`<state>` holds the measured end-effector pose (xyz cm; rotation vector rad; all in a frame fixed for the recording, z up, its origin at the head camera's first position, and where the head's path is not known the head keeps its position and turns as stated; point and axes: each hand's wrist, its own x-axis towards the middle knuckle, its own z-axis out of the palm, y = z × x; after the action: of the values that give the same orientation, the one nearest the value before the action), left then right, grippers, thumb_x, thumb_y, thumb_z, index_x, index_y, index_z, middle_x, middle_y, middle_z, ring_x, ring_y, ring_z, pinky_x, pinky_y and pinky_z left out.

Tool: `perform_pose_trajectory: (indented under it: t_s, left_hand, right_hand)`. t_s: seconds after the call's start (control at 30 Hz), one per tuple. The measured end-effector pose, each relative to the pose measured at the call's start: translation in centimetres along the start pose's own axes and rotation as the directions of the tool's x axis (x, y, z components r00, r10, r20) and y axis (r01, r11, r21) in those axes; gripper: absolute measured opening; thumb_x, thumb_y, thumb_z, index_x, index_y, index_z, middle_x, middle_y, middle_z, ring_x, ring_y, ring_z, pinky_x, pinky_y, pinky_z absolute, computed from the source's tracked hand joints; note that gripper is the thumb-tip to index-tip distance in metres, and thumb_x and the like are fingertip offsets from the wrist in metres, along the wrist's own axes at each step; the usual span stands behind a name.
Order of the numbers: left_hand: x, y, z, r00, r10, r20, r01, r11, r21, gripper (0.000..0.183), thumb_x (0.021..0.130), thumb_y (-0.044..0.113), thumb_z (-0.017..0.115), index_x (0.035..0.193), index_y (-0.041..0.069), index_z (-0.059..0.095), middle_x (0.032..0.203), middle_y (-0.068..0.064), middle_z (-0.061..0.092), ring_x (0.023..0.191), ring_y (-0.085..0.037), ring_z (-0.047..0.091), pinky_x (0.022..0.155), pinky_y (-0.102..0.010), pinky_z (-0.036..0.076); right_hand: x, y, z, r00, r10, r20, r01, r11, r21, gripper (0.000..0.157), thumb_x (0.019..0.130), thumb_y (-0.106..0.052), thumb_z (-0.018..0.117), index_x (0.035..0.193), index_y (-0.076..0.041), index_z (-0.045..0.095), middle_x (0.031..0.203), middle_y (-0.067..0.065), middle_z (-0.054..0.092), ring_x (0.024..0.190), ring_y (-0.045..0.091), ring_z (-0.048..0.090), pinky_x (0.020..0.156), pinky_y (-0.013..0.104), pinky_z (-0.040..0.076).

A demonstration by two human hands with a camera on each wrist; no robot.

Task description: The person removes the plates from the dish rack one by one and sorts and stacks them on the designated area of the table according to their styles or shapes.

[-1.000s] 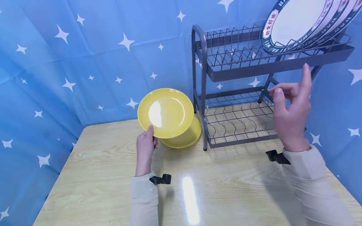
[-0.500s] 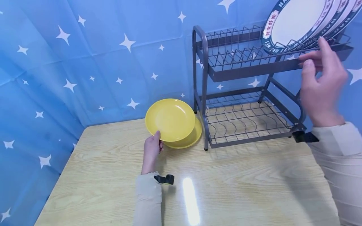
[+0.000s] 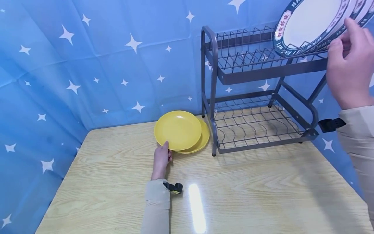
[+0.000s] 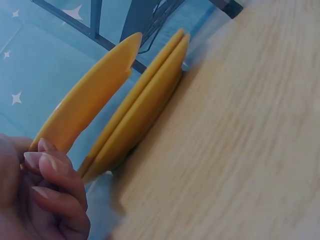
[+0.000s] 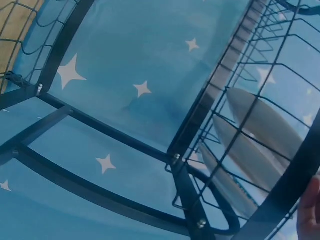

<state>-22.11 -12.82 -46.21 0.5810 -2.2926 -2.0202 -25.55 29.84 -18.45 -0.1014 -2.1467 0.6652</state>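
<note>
While three yellow plates show in the left wrist view, only one is held: this yellow plate point(image 3: 177, 130) sits near the middle of the head frame, tilted just above the other two, the stacked plates point(image 3: 205, 134) on the table. At least three white plates point(image 3: 312, 22) with dark patterned rims lean together at upper right, on the upper of two tiers of one dark metal rack point(image 3: 271, 72).

The left hand point(image 3: 160, 159) pinches the held plate's lower-left rim, thumb on top and fingers bent underneath. The right hand point(image 3: 350, 65), at the upper right of the frame, is loosely open, index finger extended and thumb apart, in front of the white plates; whether it touches them or the rack cannot be told.

A light wood-grain table point(image 3: 117, 195) fills the lower frame, with a bright streak of reflected light at lower centre. Behind it hangs a blue curtain point(image 3: 99, 65) with white stars.
</note>
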Motion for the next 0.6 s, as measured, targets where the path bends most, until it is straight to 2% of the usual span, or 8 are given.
perform_pose_trajectory:
  t_s: [0.1,0.2,0.3,0.43,0.53,0.6]
  left_hand:
    - [-0.1,-0.3,0.1,1.000,-0.014,0.013,0.014,1.000,0.008,0.049,0.092,0.042,0.039,0.070,0.001,0.053,0.050,0.000,0.043,0.043,-0.014,0.044,0.042,-0.024,0.034]
    - [-0.2,-0.4,0.1,1.000,-0.020,0.024,0.019,1.000,0.015,0.049,0.092,0.042,0.039,0.072,-0.001,0.054,0.051,0.000,0.044,0.044,-0.014,0.045,0.043,-0.023,0.034]
    - [-0.2,-0.3,0.2,0.999,-0.022,0.037,0.021,0.999,0.034,0.049,0.092,0.042,0.039,0.073,-0.001,0.054,0.053,0.000,0.045,0.044,-0.014,0.044,0.043,-0.023,0.034]
    - [-0.2,-0.4,0.4,0.999,-0.024,0.046,0.022,0.999,0.048,0.047,0.092,0.041,0.039,0.070,0.002,0.053,0.055,-0.001,0.045,0.044,-0.014,0.042,0.041,-0.023,0.032]
    - [-0.1,-0.8,0.6,0.999,-0.009,0.043,0.006,0.998,0.070,0.046,0.092,0.042,0.040,0.065,0.006,0.051,0.054,-0.001,0.045,0.043,-0.014,0.041,0.041,-0.024,0.032]
    - [0.0,-1.1,0.8,0.999,0.010,0.043,-0.014,0.995,0.102,0.047,0.092,0.044,0.039,0.063,0.008,0.050,0.053,0.000,0.045,0.042,-0.014,0.042,0.042,-0.024,0.033]
  right_hand:
    - [0.6,-0.1,-0.3,0.998,0.050,0.045,-0.049,0.999,-0.013,0.043,0.095,-0.035,0.028,0.137,-0.036,0.025,0.099,-0.025,0.031,0.089,-0.012,0.029,0.095,0.016,0.029]
    - [1.2,-0.6,-0.7,0.990,0.090,0.106,-0.092,0.996,0.015,0.044,0.094,-0.036,0.030,0.138,-0.036,0.023,0.094,-0.025,0.034,0.082,-0.012,0.030,0.091,0.014,0.031]
    - [1.8,-1.1,-1.1,0.979,0.121,0.163,-0.130,0.990,0.049,0.045,0.094,-0.037,0.032,0.138,-0.036,0.023,0.085,-0.026,0.036,0.073,-0.012,0.032,0.080,0.011,0.033]
    - [2.5,-1.5,-1.4,0.974,0.149,0.170,-0.165,0.983,0.080,0.044,0.093,-0.039,0.035,0.137,-0.036,0.027,0.076,-0.023,0.036,0.067,-0.010,0.034,0.066,0.011,0.031]
    - [3.0,-1.5,-1.4,0.970,0.171,0.174,-0.185,0.980,0.071,0.046,0.092,-0.041,0.038,0.137,-0.035,0.029,0.079,-0.022,0.044,0.072,-0.011,0.040,0.070,0.010,0.033]
    - [3.3,-1.3,-1.3,0.962,0.180,0.203,-0.185,0.983,0.006,0.051,0.090,-0.046,0.038,0.138,-0.034,0.025,0.080,-0.026,0.045,0.086,-0.003,0.051,0.083,0.013,0.035]
